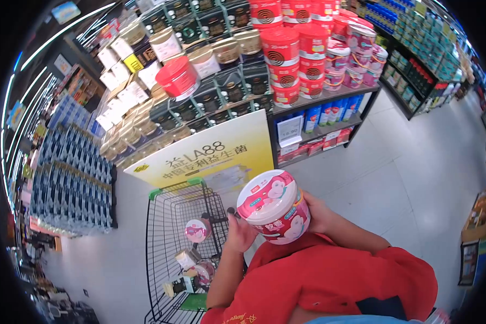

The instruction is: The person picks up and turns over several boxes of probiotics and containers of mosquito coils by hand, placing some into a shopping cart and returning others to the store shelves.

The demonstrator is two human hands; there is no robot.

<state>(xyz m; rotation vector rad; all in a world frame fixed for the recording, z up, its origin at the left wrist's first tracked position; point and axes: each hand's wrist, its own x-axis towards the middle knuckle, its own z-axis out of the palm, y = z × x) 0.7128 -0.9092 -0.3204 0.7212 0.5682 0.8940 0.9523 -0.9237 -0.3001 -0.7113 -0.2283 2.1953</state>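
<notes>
In front of my chest is a round pink tub of mosquito coils [279,227], with a white-and-pink lid and a cartoon monkey on it, tilted toward me. My right hand [317,214] grips it from the right side, with the fingers partly hidden behind it. At its left side, my left hand [241,233] is closed against the tub, its thumb pointing up. Just left of that hand stands a wire shopping cart [155,237] with green corner pieces. Inside the cart lie a similar pink tub [197,231], a small box [187,259] and several other packages.
Ahead, a stepped display of dark boxes [210,102] sits behind a yellow sign [221,156]. Red tubs [284,75] and pink tubs [359,56] are stacked on a shelf [329,102]. Stacked dark goods [73,178] stand left; a cardboard box [476,218] is at right.
</notes>
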